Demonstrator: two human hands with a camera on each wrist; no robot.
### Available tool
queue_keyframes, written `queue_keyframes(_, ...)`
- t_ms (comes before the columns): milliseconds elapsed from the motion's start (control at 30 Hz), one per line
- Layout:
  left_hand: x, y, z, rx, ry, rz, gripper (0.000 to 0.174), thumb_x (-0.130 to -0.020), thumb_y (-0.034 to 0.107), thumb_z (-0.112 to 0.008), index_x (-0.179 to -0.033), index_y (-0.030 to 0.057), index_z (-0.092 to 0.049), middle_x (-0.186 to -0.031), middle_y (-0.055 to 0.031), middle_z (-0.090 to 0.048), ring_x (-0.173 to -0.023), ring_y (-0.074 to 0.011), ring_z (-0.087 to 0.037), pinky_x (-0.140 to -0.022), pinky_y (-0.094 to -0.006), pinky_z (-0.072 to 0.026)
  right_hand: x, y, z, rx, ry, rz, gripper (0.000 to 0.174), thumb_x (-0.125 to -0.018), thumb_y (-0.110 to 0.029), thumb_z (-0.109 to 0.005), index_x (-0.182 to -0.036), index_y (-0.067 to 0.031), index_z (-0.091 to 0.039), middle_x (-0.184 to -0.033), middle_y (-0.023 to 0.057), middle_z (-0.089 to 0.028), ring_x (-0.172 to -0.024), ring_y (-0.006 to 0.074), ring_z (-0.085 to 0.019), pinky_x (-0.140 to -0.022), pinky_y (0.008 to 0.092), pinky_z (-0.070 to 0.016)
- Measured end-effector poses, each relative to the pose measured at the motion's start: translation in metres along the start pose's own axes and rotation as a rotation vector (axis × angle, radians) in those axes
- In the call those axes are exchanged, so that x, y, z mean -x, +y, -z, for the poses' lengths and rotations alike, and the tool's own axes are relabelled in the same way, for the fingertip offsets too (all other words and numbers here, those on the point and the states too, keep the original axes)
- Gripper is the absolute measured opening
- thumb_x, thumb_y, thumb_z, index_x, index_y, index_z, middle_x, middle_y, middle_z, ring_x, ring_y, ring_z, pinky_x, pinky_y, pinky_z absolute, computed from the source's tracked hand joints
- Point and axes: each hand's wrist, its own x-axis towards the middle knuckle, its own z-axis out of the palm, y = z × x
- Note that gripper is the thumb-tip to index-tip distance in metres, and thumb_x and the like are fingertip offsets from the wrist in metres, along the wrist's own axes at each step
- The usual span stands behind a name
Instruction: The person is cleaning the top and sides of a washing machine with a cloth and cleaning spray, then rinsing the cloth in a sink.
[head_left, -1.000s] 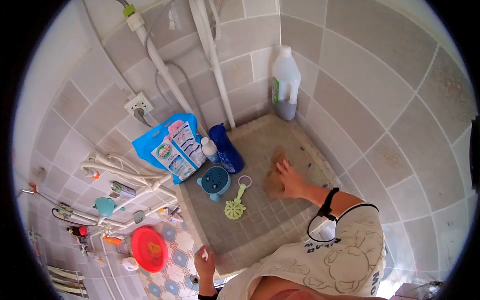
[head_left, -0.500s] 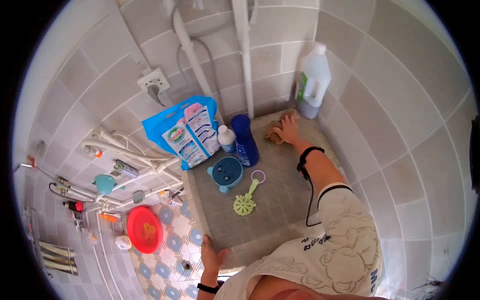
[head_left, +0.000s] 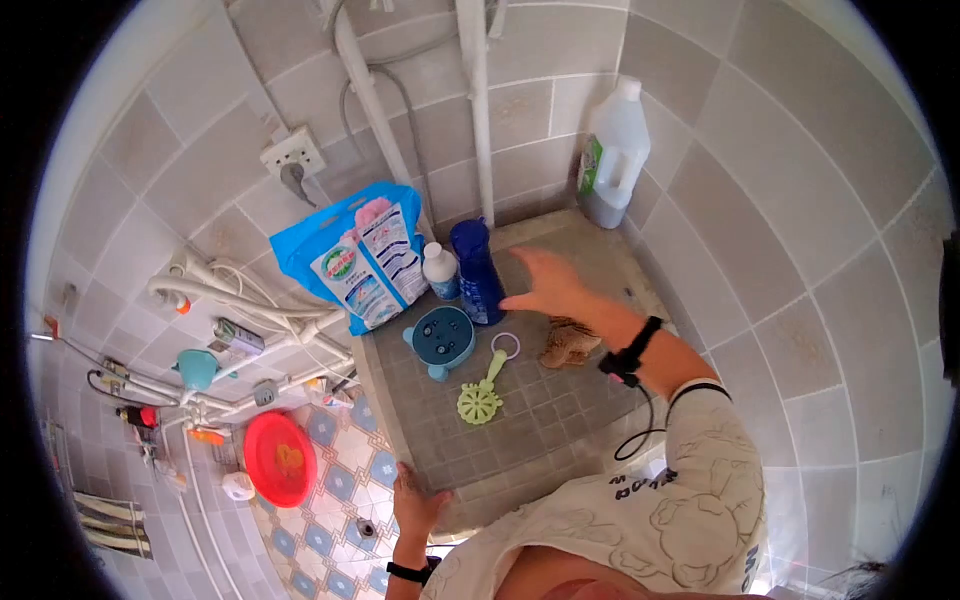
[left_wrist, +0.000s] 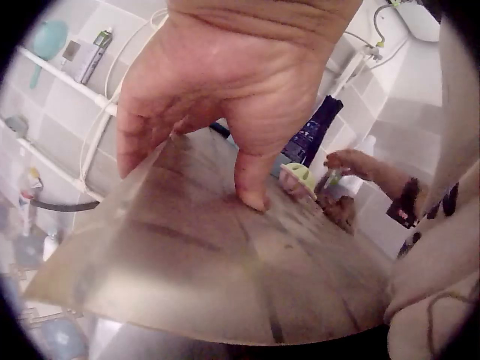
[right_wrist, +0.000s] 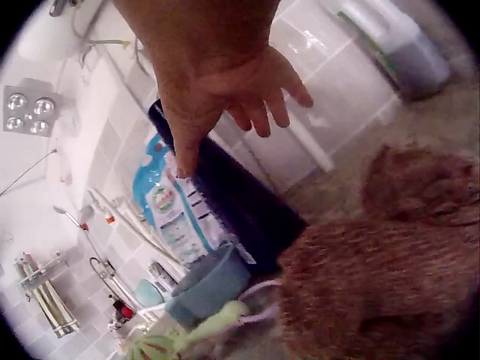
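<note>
Had blue bottle (head_left: 477, 275) standing upright just left of right hand (head_left: 552, 288), empty and spread wide, clearly nearer; rested left hand (head_left: 417, 508), thumb out wide, on ledge (head_left: 510, 482) edge, well away from bottle.

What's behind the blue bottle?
Beyond the blue bottle, the head view shows tiled wall and a white pipe. The right wrist view shows the bag past it, partly covered. The slab directly behind its base is hidden; I can't tell what's there.
</note>
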Motion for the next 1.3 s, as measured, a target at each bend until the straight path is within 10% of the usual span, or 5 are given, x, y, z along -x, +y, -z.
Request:
queue_keyframes(300, -0.003, 0.007, 0.008, 0.023, -0.015, 0.001, 0.106, -0.049, 0.021, -0.081, -0.130, -0.0140, -0.022, -0.119, -0.0267, -0.046, -0.107, -0.0381, -0.046, -0.087, -0.0382, -0.0421, -0.049, 0.001, -0.044, -0.529, 0.167, -0.175, 0.062, -0.061, -0.039, -0.074, -0.106, -0.0022, -0.053, -0.098, 0.0207, -0.058, -0.093, 0.0318, -0.057, -0.081, 0.0412, -0.0446)
queue_keyframes(700, -0.003, -0.002, 0.003, 0.007, 0.028, -0.123, 0.110, -0.047, 0.023, -0.083, -0.129, -0.0153, -0.020, -0.118, -0.0272, -0.046, -0.106, -0.0396, -0.046, -0.088, -0.0387, -0.0409, 0.016, 0.175, 0.100, -0.127, 0.806, -0.414, 0.054, -0.064, -0.031, -0.074, -0.100, 0.0044, -0.055, -0.083, 0.0169, -0.064, -0.076, 0.0303, -0.063, -0.071, 0.0373, -0.0488)
queue_keyframes(933, -0.001, 0.005, 0.009, 0.139, 0.011, -0.072, 0.109, -0.049, 0.021, -0.083, -0.131, -0.0127, -0.019, -0.119, -0.0252, -0.045, -0.106, -0.0381, -0.046, -0.088, -0.0373, -0.0408, 0.024, 0.155, 0.091, 0.092, 0.726, -0.581, 0.085, -0.066, -0.037, -0.074, -0.128, 0.0048, -0.033, -0.129, 0.0232, -0.036, -0.117, 0.0327, -0.040, -0.095, 0.0378, -0.0370)
queue_keyframes(1133, -0.001, -0.010, 0.001, 0.136, 0.027, -0.105, 0.109, -0.049, 0.021, -0.083, -0.132, -0.0110, -0.019, -0.118, -0.0256, -0.046, -0.107, -0.0374, -0.046, -0.088, -0.0374, -0.0412, 0.039, 0.120, 0.033, 0.012, 0.980, -0.586, 0.061, -0.070, -0.028, -0.071, -0.118, -0.0017, -0.045, -0.114, 0.0148, -0.048, -0.105, 0.0270, -0.050, -0.083, 0.0378, -0.0435)
queue_keyframes(1300, -0.003, 0.006, 0.013, 0.116, -0.013, 0.027, 0.108, -0.050, 0.021, -0.083, -0.132, -0.0095, -0.020, -0.114, -0.0263, -0.048, -0.102, -0.0384, -0.049, -0.085, -0.0384, -0.0435, -0.012, 0.029, -0.017, -0.084, 0.243, -0.117, 0.055, -0.070, -0.027, -0.070, -0.117, -0.0097, -0.048, -0.112, 0.0121, -0.051, -0.100, 0.0273, -0.053, -0.081, 0.0394, -0.0446)
